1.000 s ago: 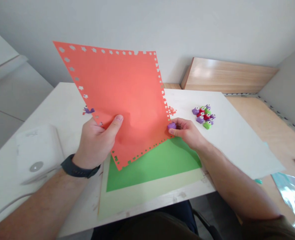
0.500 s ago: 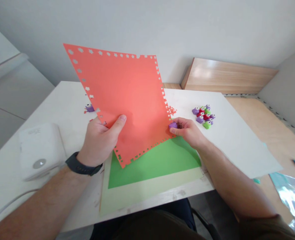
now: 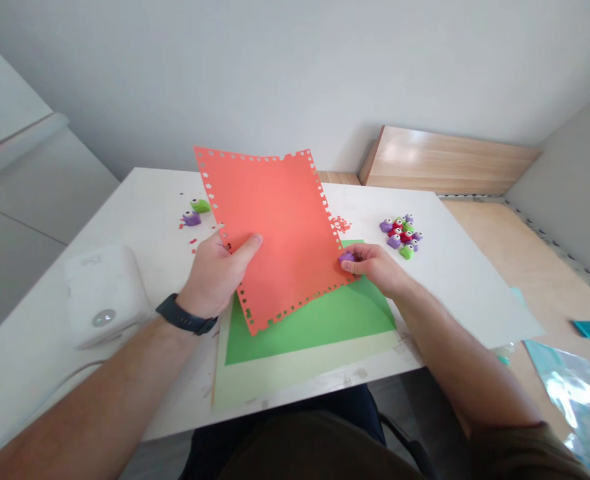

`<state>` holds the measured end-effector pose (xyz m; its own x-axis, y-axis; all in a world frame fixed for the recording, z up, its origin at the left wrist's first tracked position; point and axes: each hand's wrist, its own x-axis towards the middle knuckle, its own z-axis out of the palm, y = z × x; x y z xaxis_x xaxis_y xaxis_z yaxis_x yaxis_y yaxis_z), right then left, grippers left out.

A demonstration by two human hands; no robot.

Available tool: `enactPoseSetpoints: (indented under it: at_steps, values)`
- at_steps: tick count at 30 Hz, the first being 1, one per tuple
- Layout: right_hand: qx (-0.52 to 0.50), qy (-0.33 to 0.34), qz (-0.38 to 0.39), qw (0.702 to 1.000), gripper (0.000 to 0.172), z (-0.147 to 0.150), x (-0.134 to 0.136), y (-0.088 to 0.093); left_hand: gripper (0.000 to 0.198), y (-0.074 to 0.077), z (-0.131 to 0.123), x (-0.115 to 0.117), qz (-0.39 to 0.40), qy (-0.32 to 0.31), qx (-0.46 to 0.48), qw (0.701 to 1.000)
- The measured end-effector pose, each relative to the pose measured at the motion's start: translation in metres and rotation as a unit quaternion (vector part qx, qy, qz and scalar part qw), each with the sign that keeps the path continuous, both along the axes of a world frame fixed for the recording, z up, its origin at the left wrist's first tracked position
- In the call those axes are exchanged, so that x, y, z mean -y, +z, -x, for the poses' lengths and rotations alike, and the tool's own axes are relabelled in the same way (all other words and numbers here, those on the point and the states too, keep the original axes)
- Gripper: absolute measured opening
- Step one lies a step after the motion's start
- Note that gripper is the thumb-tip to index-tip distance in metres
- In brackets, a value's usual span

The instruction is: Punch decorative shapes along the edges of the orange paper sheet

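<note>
My left hand [image 3: 219, 273] grips the left edge of an orange-red paper sheet [image 3: 279, 227], its thumb lying across the front. Small punched shapes run along all the sheet's edges. At the lower right edge, my right hand [image 3: 372, 265] is closed around a purple craft punch [image 3: 346, 258], which sits on the sheet's border. The sheet is tilted up above a green paper sheet [image 3: 305, 337], which lies on a pale larger sheet [image 3: 295, 383]. Beyond the left hand stand a purple punch [image 3: 191, 218] and a green punch [image 3: 201, 206].
A cluster of several purple, red and green punches [image 3: 401, 235] stands on the right of the white table [image 3: 465, 267]. Orange-red paper bits [image 3: 341, 224] lie behind the sheet. At left is a white device [image 3: 105, 293] with a cable; a wooden board [image 3: 449, 160] leans behind.
The orange-red sheet's top edge has tipped lower and away, uncovering the green punch at the left. The view has shifted slightly; both hands keep their holds.
</note>
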<state>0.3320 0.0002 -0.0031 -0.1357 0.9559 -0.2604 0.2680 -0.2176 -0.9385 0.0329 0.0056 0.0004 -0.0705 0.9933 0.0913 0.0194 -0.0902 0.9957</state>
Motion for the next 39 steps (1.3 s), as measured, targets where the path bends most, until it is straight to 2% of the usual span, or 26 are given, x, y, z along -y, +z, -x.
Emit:
enactPoseSetpoints:
  at_steps: [8, 16, 27, 35, 39]
  values:
    - [0.045, 0.019, 0.05, 0.998, 0.029, -0.006, 0.006, 0.013, 0.041, -0.001, -0.004, 0.005, 0.036, -0.031, 0.007, 0.999]
    - [0.106, 0.041, 0.075, 0.991, 0.023, -0.01, -0.006, 0.011, 0.043, -0.002, -0.005, 0.009, 0.057, -0.057, -0.018, 0.997]
    - [0.162, 0.076, 0.086, 0.98, 0.021, -0.005, -0.021, 0.012, 0.037, -0.002, -0.004, 0.01, 0.057, -0.053, -0.034, 0.996]
    - [0.229, 0.11, 0.093, 0.963, 0.026, 0.001, -0.028, 0.017, 0.041, -0.001, -0.004, 0.009, 0.058, -0.061, -0.007, 0.996]
    - [0.296, 0.13, 0.085, 0.942, 0.029, 0.003, -0.029, 0.022, 0.04, 0.0, -0.004, 0.009, 0.074, -0.059, 0.0, 0.996]
